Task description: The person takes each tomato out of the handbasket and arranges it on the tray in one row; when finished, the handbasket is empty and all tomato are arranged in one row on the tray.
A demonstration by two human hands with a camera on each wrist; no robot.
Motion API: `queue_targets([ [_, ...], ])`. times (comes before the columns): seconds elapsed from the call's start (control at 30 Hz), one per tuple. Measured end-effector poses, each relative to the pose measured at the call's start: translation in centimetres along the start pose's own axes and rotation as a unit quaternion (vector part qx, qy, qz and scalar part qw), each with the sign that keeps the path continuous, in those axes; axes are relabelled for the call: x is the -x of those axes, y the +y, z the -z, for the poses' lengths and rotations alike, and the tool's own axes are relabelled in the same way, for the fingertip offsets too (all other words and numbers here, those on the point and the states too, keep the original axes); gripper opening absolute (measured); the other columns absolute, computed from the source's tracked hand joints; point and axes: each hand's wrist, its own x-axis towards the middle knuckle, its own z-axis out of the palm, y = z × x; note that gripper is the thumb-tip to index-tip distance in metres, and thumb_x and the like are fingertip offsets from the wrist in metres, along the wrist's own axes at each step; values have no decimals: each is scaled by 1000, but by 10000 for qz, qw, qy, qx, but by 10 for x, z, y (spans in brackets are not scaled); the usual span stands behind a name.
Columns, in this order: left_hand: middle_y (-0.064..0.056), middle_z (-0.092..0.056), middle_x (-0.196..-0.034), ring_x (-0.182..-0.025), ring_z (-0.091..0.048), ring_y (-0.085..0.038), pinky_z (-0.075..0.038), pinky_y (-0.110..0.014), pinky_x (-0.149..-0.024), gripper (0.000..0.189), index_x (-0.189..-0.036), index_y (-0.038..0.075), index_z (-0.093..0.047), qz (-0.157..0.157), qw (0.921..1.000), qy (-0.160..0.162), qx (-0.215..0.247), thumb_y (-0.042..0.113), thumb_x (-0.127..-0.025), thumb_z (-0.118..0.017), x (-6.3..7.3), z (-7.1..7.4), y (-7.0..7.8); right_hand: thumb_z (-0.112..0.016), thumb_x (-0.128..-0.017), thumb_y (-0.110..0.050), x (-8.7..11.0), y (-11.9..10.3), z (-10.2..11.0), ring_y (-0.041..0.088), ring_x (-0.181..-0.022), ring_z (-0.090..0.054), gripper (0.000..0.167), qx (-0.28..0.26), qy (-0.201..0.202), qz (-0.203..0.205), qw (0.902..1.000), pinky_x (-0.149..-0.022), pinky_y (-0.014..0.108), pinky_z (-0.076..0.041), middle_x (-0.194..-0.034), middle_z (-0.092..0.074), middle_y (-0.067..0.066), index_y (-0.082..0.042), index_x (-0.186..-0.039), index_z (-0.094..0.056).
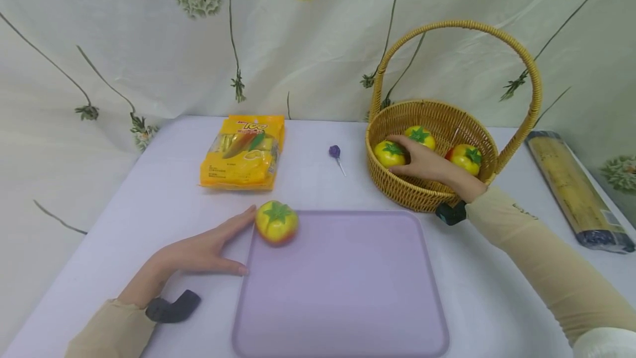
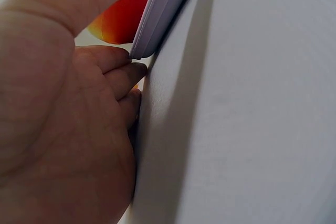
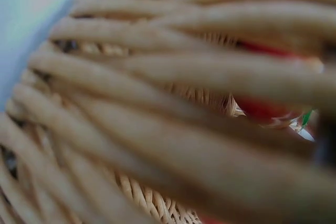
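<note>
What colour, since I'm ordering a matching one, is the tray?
The tray is pale lilac, best seen in the head view.

I see room for a hand across the flat lilac tray (image 1: 343, 291), except its far left corner, where a round yellow-and-red fruit (image 1: 276, 222) sits and the left hand (image 1: 208, 248) bars the edge. Between the yellow plastic packet (image 1: 243, 153) and the round tan wicker basket (image 1: 404, 195) runs a gap holding a small purple lollipop (image 1: 335, 152). The beige-sleeved right arm (image 1: 534, 258) blocks the basket's near right rim.
</note>
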Motion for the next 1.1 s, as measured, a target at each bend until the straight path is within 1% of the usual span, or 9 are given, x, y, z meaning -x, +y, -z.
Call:
queue_targets([
  [0.17,-10,-3,-155,-139,-4,-31,-11,-53,-108,107,-151,8,-10,-36,10000,25,23,43,-74,-76,0,0,-1,-63,-90,-14,2,-3,0,37,-127,-33,68,-49,43,-32,10000,-104,50,-28,-143,-30,25,5,-143,-25],
  [0.27,-9,-3,-156,-139,-3,-29,-10,-53,-109,107,-151,8,-9,-4,10000,11,36,43,-74,-76,0,0,-1,-65,-89,-16,4,-5,1,36,-123,-36,68,-107,173,-32,9998,-102,50,-31,-140,-33,24,5,-142,-28],
  [0.33,-7,-2,-156,-140,-3,-28,-10,-51,-109,108,-151,8,-9,47,10000,-3,47,43,-74,-76,0,0,0,-67,-88,-20,7,-7,2,35,-120,-39,70,-196,302,-96,9993,-100,51,-33,-138,-35,23,2,-142,-29],
  [0.47,-9,-2,-155,-139,-3,-30,-10,-53,-109,106,-151,7,-10,22,10000,-13,55,42,-75,-75,1,0,1,-68,-87,-28,15,-11,5,35,-117,-40,74,-483,476,-263,9974,-97,52,-36,-135,-37,20,-5,-144,-29],
  [0.57,-10,-3,-155,-139,-3,-31,-10,-54,-108,106,-150,7,-10,-4,10000,-1,40,42,-75,-75,1,0,1,-68,-87,-31,21,-17,8,36,-119,-38,76,-627,578,-248,9960,-98,53,-35,-137,-35,20,-9,-146,-27],
  [0.77,-8,-3,-156,-140,-4,-28,-11,-52,-109,108,-150,7,-10,11,10000,12,-11,43,-74,-76,1,0,1,-70,-85,-33,35,-31,8,35,-120,-37,75,-679,951,-187,9930,-97,55,-36,-142,-31,15,-20,-147,-29],
  [0.93,-10,-4,-155,-139,-5,-30,-11,-53,-108,108,-150,6,-10,-95,9998,74,-125,45,-74,-75,0,0,1,-71,-84,-30,47,-54,6,33,-120,-39,74,-893,1195,43,9888,-94,47,-43,-142,-30,11,-24,-146,-31],
  [1.03,-11,-4,-155,-139,-5,-30,-11,-53,-108,108,-150,6,-10,-144,9997,101,-173,45,-74,-75,0,0,1,-72,-84,-24,53,-67,-1,30,-119,-42,73,-1062,1249,320,9860,-90,42,-47,-139,-33,8,-25,-145,-33],
  [1.1,-10,-4,-155,-139,-5,-30,-11,-53,-108,107,-150,7,-10,-161,9997,100,-172,46,-74,-75,0,0,1,-73,-83,-19,56,-74,-7,30,-119,-43,74,-1130,1242,573,9841,-88,41,-48,-138,-35,8,-22,-145,-33],
])
